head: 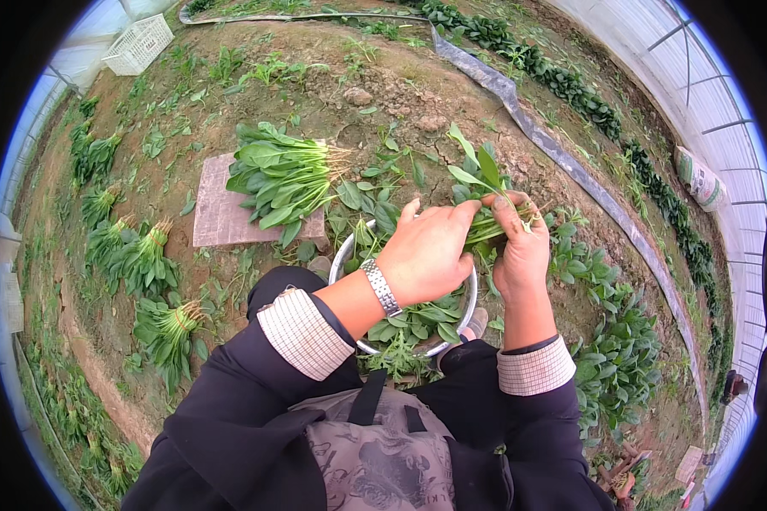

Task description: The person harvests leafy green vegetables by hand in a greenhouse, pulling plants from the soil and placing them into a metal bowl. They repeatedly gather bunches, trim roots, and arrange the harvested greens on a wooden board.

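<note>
My left hand, with a metal watch at the wrist, curls around a bunch of green stems above a metal basin. The palm side and part of the bunch are hidden. Close against it, my right hand pinches a leafy green plant, likely spinach, near its root end between thumb and fingers. Its leaves point up and away. Loose leaves lie in the basin between my knees. Left of it, a large bunch of spinach rests on a small wooden board, roots towards the right.
Several tied bunches lie on the soil at left. A heap of leafy plants is at right. Beyond are a flattened plastic hose, a white crate, a sack and the greenhouse film wall.
</note>
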`<control>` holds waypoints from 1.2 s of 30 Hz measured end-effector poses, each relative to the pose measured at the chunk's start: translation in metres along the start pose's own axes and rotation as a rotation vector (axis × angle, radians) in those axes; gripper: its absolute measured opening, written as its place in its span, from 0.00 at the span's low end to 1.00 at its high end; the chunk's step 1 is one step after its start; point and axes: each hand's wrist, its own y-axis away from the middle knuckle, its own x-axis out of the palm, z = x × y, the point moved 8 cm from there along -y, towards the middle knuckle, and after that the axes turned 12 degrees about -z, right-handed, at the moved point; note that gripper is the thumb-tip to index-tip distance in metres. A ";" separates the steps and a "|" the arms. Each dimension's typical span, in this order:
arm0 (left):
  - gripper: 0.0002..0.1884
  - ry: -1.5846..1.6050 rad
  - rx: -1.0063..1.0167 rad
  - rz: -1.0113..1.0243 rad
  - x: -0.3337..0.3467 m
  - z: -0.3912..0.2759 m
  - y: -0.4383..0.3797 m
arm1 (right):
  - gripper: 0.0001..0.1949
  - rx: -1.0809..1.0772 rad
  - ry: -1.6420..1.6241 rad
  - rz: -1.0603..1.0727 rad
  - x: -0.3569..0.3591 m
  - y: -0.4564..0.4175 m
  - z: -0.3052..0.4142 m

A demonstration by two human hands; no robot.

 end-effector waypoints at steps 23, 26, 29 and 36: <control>0.18 0.243 -0.133 -0.038 -0.008 0.060 -0.010 | 0.15 -0.001 0.699 0.379 0.012 -0.012 -0.036; 0.14 0.314 -0.157 -0.077 -0.016 0.059 -0.014 | 0.12 -0.098 0.933 0.346 0.004 -0.017 -0.029; 0.10 0.369 -0.152 -0.093 -0.019 0.063 -0.013 | 0.13 -0.145 0.862 0.401 0.011 -0.013 -0.017; 0.07 0.308 -0.172 -0.260 -0.030 0.072 -0.011 | 0.11 -0.105 1.016 0.222 -0.023 -0.033 0.008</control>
